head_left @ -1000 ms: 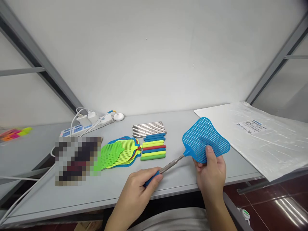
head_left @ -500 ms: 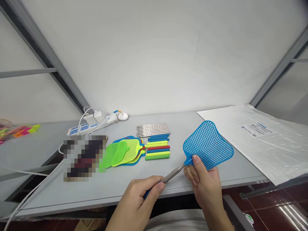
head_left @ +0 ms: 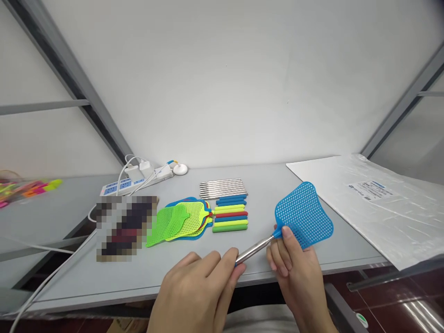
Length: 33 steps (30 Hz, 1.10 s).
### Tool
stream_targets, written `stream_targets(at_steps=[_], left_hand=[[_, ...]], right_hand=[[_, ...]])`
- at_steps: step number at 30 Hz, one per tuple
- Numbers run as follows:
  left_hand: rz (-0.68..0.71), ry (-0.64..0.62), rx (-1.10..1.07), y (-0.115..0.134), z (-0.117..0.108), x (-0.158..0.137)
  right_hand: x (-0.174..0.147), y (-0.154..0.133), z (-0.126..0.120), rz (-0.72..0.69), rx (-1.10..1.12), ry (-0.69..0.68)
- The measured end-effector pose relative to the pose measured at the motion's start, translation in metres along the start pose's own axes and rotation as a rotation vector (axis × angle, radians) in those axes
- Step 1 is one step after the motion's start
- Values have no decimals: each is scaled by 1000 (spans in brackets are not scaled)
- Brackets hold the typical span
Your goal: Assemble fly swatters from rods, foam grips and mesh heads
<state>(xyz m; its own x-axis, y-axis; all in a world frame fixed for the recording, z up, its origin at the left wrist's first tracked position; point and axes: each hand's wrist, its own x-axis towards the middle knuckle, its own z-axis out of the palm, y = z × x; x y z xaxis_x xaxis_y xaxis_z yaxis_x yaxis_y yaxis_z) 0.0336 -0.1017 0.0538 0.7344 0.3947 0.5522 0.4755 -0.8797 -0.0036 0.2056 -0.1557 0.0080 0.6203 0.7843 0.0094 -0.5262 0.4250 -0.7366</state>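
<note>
A blue fly swatter with a metal shaft is held between my two hands, above the table's front edge. My right hand is closed on the base of its mesh head, thumb on top. Lower down, my left hand wraps the grip end; the grip is almost wholly hidden by the fingers. Beyond them lie several loose grips in blue, yellow, red and green, side by side. Left of these is an overlapping pile of mesh swatter heads, green and yellow uppermost. Several metal rods lie behind the grips.
A white plastic package with a label covers the table's right side. At the back left stands a power strip with plugs and white cables. A blurred-out object lies at the left, and bright-coloured items sit farther left.
My left hand has turned over, its knuckles now more on top, and the grip is more covered. The swatter's head has tilted and turned slightly in my right hand.
</note>
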Motion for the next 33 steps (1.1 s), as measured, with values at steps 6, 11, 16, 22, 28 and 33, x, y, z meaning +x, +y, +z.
stream_targets(at_steps=[6, 11, 16, 22, 28, 33], left_hand=[[-13, 94, -120, -16, 6, -6], [-50, 27, -267, -1, 18, -2], [-453, 26, -781, 13, 27, 1], [-1017, 373, -1541, 12, 39, 0], [-1034, 771, -1705, 24, 58, 5], [-980, 698, -1461, 27, 66, -7]], right_hand=[[2, 2, -5, -11, -104, -171], [8, 8, -15, -1, -135, -274], [12, 6, -14, 7, -7, -162], [8, 16, -4, -17, 16, -56], [2, 24, 1, 78, 31, -40], [4, 19, 2, 62, 26, 2]])
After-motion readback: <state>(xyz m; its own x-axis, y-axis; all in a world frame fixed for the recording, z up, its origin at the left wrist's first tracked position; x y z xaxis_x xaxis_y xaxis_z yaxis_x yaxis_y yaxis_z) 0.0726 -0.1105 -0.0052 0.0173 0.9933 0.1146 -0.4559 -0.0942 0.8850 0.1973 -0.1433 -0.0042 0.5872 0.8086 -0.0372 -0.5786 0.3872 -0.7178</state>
